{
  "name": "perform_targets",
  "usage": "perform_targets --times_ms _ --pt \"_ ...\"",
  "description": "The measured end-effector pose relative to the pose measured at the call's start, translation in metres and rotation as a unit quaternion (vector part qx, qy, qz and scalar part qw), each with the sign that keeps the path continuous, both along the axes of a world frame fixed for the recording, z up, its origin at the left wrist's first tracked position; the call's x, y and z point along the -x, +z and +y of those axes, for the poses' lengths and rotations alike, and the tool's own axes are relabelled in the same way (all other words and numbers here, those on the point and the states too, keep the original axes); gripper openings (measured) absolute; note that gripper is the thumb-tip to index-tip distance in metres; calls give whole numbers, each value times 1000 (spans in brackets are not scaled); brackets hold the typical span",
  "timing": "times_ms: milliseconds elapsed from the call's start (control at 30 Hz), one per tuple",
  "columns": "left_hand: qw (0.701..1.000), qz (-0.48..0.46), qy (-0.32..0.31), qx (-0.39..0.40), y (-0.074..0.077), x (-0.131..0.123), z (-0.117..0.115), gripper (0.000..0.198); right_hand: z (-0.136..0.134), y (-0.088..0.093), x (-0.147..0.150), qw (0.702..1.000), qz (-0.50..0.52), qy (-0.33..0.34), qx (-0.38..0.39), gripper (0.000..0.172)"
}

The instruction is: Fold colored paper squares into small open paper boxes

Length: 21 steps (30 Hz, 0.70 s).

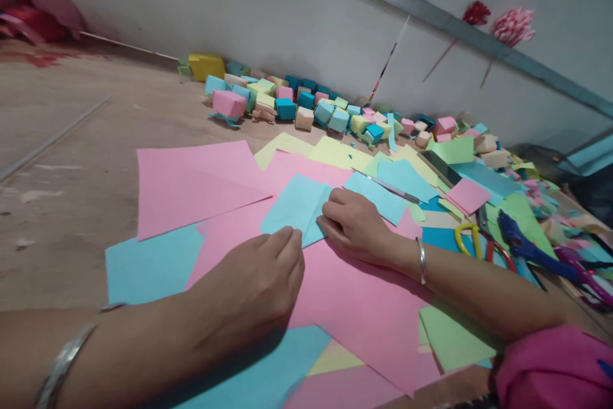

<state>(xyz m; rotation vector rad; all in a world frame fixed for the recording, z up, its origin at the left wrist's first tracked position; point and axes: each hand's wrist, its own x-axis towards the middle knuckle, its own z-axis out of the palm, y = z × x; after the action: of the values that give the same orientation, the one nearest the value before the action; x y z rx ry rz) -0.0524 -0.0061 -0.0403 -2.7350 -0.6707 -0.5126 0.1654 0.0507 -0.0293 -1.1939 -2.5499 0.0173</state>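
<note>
A light blue sheet of paper (293,201) with a fold line lies on large pink sheets (354,297). My left hand (271,272) has its fingers drawn together at the near edge of the blue paper, the fingertips partly hidden behind the knuckles. At the right side of that paper, my right hand (357,221) is closed, with bent fingers pinching or pressing its edge. Just beyond my right hand are a thin craft knife-like tool (385,185) and another light blue piece (376,197).
Several small folded paper boxes (285,109) line the wall. To the right lie yellow-handled scissors (468,240), a blue-handled tool (531,246), purple-handled scissors (587,275) and a dark phone-like slab (438,168). Two paper flowers (513,27) on sticks lean against the wall.
</note>
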Motion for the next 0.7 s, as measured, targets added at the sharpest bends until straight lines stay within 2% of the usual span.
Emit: perform_targets --times_ms 133,267,367,533,700 --pt "999 17 0 -38 12 -1 0 30 0 -1 0 1000 -16 3 -12 30" --pt "999 13 25 22 21 -2 0 31 0 -3 0 999 -32 -5 -28 30" --pt "998 0 24 50 21 -2 0 29 0 -3 1 999 -40 -8 -27 30" --pt "998 1 22 54 17 1 1 27 1 -6 2 999 -37 -6 -24 31" --pt "998 -6 17 65 19 1 0 25 3 -10 3 998 -34 -3 -43 32"
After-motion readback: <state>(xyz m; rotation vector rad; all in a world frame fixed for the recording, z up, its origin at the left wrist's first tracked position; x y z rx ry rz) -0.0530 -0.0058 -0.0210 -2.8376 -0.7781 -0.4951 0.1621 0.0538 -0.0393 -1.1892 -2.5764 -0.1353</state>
